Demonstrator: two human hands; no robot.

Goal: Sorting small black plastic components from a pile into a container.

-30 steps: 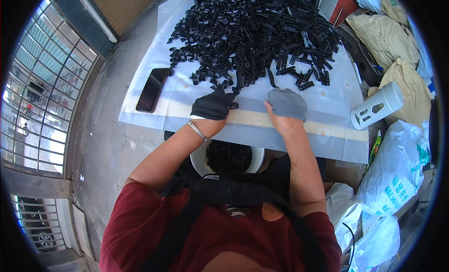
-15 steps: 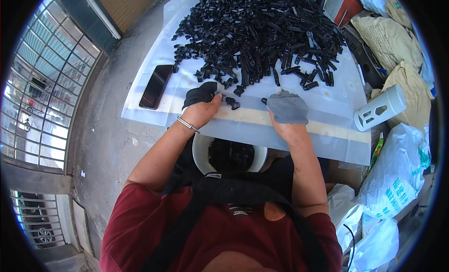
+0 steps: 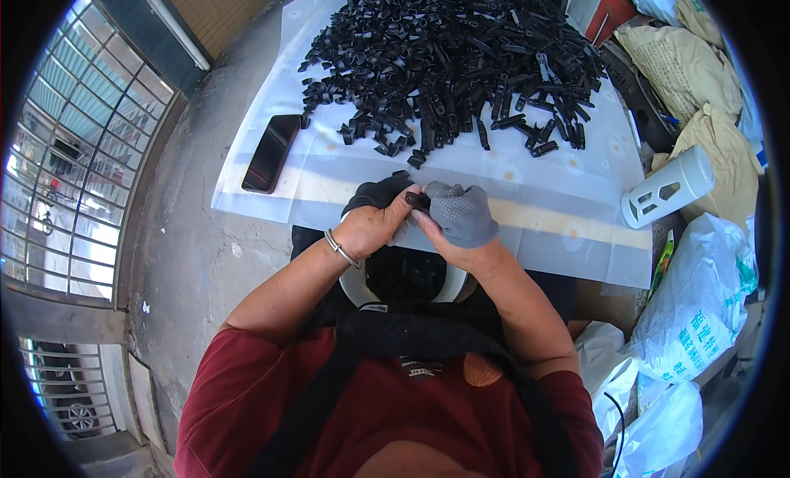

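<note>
My left hand [image 3: 376, 212], in a black fingerless glove, meets my right hand [image 3: 457, 215], in a grey dotted one, over the table's near edge. Both are closed around a small black plastic part [image 3: 418, 201] that shows between the thumbs; its far side is hidden by the fingers. Beyond them a large heap of black plastic parts [image 3: 453, 67] covers the back of the table, small curved pieces mostly on the left and long flat ones on the right. Below my hands, a white bucket [image 3: 355, 286] holds more black parts.
A dark phone [image 3: 272, 154] lies at the table's left side. A white cylinder with cut-out holes [image 3: 668, 186] rests at the right edge of the covered table [image 3: 568, 231]. Stuffed sacks [image 3: 691, 62] and a white plastic bag [image 3: 699, 297] crowd the right side.
My hands have come together from apart, the right moving left and the left moving right. The loose small pieces between them no longer show on the table; a black part is now between my thumbs.
</note>
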